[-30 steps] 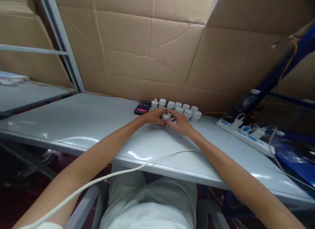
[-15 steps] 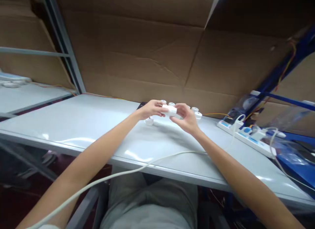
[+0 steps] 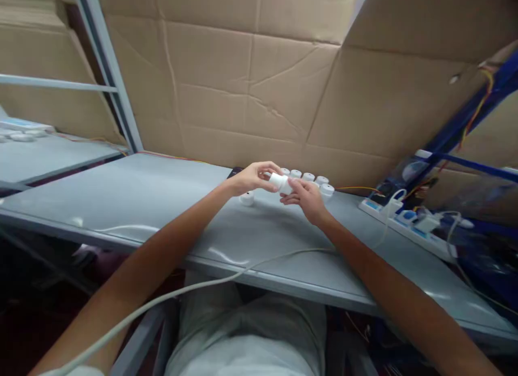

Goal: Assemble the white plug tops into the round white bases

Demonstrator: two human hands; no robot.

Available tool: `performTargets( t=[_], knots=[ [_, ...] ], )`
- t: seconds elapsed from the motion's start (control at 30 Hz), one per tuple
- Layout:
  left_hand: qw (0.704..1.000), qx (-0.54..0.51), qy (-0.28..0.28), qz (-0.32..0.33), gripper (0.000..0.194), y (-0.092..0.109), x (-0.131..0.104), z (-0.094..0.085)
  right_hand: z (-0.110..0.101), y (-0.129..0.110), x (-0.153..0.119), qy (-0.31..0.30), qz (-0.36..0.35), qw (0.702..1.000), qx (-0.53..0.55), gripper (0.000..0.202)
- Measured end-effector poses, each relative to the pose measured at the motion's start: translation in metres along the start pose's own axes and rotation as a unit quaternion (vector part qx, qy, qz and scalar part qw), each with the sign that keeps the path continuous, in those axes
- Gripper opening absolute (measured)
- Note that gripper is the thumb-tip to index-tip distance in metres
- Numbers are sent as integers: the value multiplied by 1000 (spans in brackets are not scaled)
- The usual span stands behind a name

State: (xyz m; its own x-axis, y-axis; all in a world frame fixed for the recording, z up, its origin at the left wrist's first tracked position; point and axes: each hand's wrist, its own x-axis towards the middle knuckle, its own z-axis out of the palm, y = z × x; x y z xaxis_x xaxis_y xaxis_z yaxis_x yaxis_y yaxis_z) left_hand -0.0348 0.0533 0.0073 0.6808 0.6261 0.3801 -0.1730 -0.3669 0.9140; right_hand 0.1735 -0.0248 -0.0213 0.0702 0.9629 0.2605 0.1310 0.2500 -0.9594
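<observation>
2 bare hands share 1 small white plastic cylinder [image 3: 280, 182] in the head view, raised above the glossy grey tabletop [image 3: 162, 187] and tipped onto its side. The left hand [image 3: 254, 178] curls narrowly around its left end with thumb and forefinger; the right hand [image 3: 308, 198], spread wide half a second ago, now pinches its right end. As a judgement, this means the cylinder is steadied from 2 sides, so it can be turned or worked without leaning on the tabletop. Whether its parts are joined or separate, I cannot tell.

Just below the left hand, 1 short white round plastic piece [image 3: 246, 199] stands alone on the tabletop. Behind and beside the right hand, at least 5 similar white round plastic pieces [image 3: 327, 190] stand close together; fingers hide some of the group. Beyond the left hand, a dark flat object [image 3: 235, 172] is mostly covered. Nearer the body than both hands runs 1 off-white cable [image 3: 244, 271]. Well to the right of the right hand lies a long white power strip with blue parts [image 3: 421, 233], its plugs fitted. Upright brown cardboard [image 3: 202, 57] stands beyond both hands.
</observation>
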Motion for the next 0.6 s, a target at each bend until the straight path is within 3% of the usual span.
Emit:
performTargets(
  t=[0.07, 0.17, 0.33, 0.6],
  knots=[
    [1000, 5, -9, 6, 55, 0, 0, 0, 3, -2, 1, 9, 60, 997, 49, 54],
    [1000, 1, 9, -7, 61, 2, 0, 4, 6, -3, 3, 31, 58, 994, 85, 45],
    [993, 23, 64, -93, 66, 2, 2, 10, 6, 2, 4, 43, 5, 996, 72, 53],
    [991, 26, 72, -106, 59, 0, 5, 7, 4, 19, 4, 37, -183, 981, -42, 61]
  ],
)
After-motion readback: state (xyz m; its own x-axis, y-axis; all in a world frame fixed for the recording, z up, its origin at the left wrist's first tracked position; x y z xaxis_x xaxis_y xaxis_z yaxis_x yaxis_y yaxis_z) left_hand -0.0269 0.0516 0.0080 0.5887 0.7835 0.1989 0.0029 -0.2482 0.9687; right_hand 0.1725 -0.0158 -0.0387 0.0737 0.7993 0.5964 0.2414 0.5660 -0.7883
